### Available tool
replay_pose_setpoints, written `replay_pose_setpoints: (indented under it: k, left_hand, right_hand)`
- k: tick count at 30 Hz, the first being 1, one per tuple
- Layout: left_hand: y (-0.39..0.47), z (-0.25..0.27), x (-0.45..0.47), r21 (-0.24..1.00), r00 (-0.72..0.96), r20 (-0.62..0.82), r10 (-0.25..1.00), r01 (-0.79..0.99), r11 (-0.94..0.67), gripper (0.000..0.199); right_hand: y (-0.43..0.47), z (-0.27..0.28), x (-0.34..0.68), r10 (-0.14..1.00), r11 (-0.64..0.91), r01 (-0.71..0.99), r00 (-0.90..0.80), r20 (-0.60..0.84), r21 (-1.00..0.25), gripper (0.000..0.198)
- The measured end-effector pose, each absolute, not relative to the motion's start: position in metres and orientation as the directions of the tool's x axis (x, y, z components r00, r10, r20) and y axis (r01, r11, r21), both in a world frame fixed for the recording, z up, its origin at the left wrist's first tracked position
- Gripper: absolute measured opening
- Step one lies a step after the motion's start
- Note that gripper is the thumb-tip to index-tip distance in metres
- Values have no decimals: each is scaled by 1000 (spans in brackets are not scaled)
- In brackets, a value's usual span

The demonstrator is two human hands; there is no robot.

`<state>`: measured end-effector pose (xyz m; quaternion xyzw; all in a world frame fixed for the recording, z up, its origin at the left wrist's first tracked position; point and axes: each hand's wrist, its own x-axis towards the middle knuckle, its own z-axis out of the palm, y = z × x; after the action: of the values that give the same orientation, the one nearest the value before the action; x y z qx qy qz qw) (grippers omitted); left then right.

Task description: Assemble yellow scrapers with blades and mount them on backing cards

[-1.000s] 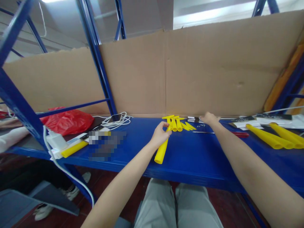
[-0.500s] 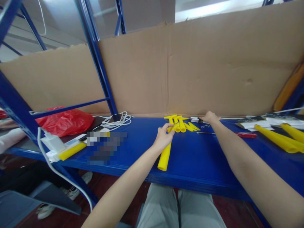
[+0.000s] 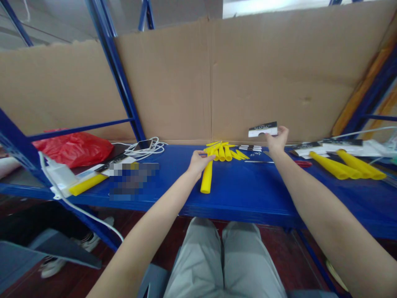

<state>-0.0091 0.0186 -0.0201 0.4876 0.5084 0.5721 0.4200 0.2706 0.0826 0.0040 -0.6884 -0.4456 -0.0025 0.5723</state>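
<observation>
My right hand (image 3: 278, 140) is raised off the table in front of the cardboard, its fingers closed on a black-and-white printed card (image 3: 263, 129). My left hand (image 3: 198, 163) is pinched over the table; a small dark bit shows at its fingers, too little to name. Just below that hand lies a yellow tube (image 3: 206, 179), its wide end towards me. Beyond the left fingers are several shorter yellow tubes (image 3: 221, 153) in a bunch, with flat yellow pieces (image 3: 239, 155) to their right. Small black-and-white pieces (image 3: 249, 147) lie behind these.
A screwdriver with a red handle (image 3: 303, 164) lies at the right, near more yellow cones (image 3: 330, 165) and printed cards (image 3: 341, 145). At the left are a white cable (image 3: 151, 147), a red plastic bag (image 3: 74, 147) and a white plug adapter (image 3: 62, 174). A cardboard wall (image 3: 263, 70) closes the back.
My right hand has lifted from the back of the table, and the printed card now shows in it. My left hand stays by the yellow tubes. The whole view has shifted slightly.
</observation>
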Motion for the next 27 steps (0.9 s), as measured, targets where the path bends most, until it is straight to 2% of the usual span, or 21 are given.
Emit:
replay_pose_setpoints:
  k: [2, 5, 9, 12, 14, 19, 22, 27]
  left_hand:
    - [19, -17, -10, 995, -134, 61, 989, -72, -71, 42]
    - [20, -14, -12, 986, -88, 0, 996, -164, -15, 17]
    - [23, -7, -15, 945, -149, -88, 985, -324, 36, 2]
    - [23, -3, -16, 887, -141, -129, 982, -458, 51, 21]
    - [23, -2, -16, 861, -136, -137, 981, -507, 50, 27]
    - [22, -2, -15, 856, -101, -139, 985, -513, 69, 26]
    - [20, -2, -14, 869, -116, -96, 989, -494, 27, 25]
    - [16, 0, -16, 887, -194, -8, 981, -455, -83, 23]
  right_hand:
    - [73, 2, 273, 597, 123, 516, 644, 479, -848, 62]
    - [60, -2, 277, 639, 207, 303, 678, 363, -930, 51]
    - [52, -3, 274, 663, 314, 153, 672, 332, -937, 34]
    - [49, 1, 263, 728, 346, 123, 591, 349, -930, 20]
    - [47, 2, 256, 787, 364, 94, 501, 360, -927, 13]
    - [39, 5, 244, 848, 382, 84, 363, 385, -921, 6]
    - [31, 8, 239, 877, 358, 84, 312, 366, -930, 3]
    - [16, 14, 223, 921, 328, -71, 248, 302, -942, 11]
